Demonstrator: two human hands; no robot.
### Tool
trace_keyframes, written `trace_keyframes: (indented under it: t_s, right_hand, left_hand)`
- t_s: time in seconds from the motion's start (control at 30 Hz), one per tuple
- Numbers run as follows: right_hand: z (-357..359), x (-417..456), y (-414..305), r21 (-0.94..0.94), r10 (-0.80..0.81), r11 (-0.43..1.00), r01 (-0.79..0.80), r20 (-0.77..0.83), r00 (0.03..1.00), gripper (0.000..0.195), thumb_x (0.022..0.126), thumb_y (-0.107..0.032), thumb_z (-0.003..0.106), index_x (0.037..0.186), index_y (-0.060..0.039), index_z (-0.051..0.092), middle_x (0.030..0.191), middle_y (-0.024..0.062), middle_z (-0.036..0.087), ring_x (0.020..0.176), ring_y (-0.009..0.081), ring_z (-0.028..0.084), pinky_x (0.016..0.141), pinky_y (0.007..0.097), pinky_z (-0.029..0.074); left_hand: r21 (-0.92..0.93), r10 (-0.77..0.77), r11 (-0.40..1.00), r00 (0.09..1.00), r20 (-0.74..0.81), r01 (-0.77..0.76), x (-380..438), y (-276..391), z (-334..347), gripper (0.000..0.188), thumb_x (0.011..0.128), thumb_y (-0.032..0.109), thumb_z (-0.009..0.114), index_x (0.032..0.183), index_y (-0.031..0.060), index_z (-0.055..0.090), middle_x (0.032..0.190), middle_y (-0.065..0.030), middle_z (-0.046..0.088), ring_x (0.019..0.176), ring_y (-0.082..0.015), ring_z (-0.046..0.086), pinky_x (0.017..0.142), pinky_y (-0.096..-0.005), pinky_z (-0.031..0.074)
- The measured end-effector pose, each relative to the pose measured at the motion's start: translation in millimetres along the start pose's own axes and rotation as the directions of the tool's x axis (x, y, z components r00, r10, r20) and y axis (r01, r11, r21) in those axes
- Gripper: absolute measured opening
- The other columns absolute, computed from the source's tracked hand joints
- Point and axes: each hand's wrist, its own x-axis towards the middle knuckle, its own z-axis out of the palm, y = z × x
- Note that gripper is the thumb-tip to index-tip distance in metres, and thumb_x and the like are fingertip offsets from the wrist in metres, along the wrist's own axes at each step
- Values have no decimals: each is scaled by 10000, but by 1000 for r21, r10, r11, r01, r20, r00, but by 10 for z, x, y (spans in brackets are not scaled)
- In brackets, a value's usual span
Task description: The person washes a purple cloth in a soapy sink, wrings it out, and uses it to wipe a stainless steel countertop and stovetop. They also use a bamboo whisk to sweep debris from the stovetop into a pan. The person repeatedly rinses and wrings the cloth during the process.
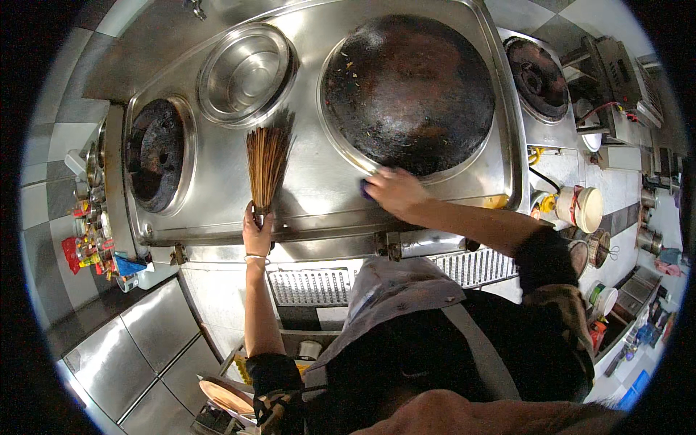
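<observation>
My left hand (258, 235) grips the bound handle of a bamboo wok brush (266, 163), whose splayed bristles point away from me over the steel cooktop (310, 201). At the near rim of a large blackened wok (408, 92), my right hand (398, 193) is blurred and presses down on the steel. A small dark purple cloth (366, 189) shows under its fingers, mostly hidden. Food scraps (349, 66) cling to the left side of the wok. Behind the brush sits a round steel pot (247, 73) sunk in the cooktop.
Sooty burners lie at the far left (157, 155) and on the neighbouring stove (535, 79). A faucet (196, 8) hangs at the top edge. A rail (326, 247) runs along the cooktop's front. To the right stands a cream bucket (587, 209); bottles (89, 239) crowd the left.
</observation>
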Motion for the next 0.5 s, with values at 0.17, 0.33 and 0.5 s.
trace_keyframes:
  t_s: [0.17,0.33,0.5]
  right_hand:
    - [688,1233,-207,-429,27,885,-181,-339,940,328,867,-157,527,1103,21,669,1303,156,585,1274,282,474,1074,410,361]
    - [521,204,-200,-480,-46,873,86,94,994,226,745,-98,610,903,35,701,1038,151,640,1080,313,550,956,392,444]
    - [251,-909,319,-465,95,882,81,343,935,259,787,-121,617,1016,-23,686,1047,144,639,1012,281,595,916,416,468]
  left_hand:
    - [26,-36,999,999,16,36,-71,-56,-16,615,886,155,687,1414,-4,414,1172,-227,636,1016,-336,663,860,-408,522]
    - [-73,-101,992,992,77,107,-171,15,-78,592,901,175,676,1420,33,431,1129,-226,656,984,-388,662,825,-422,531]
    - [-141,-68,987,996,59,76,-295,-24,-210,569,917,203,674,1410,29,451,1103,-208,654,910,-315,661,790,-381,529]
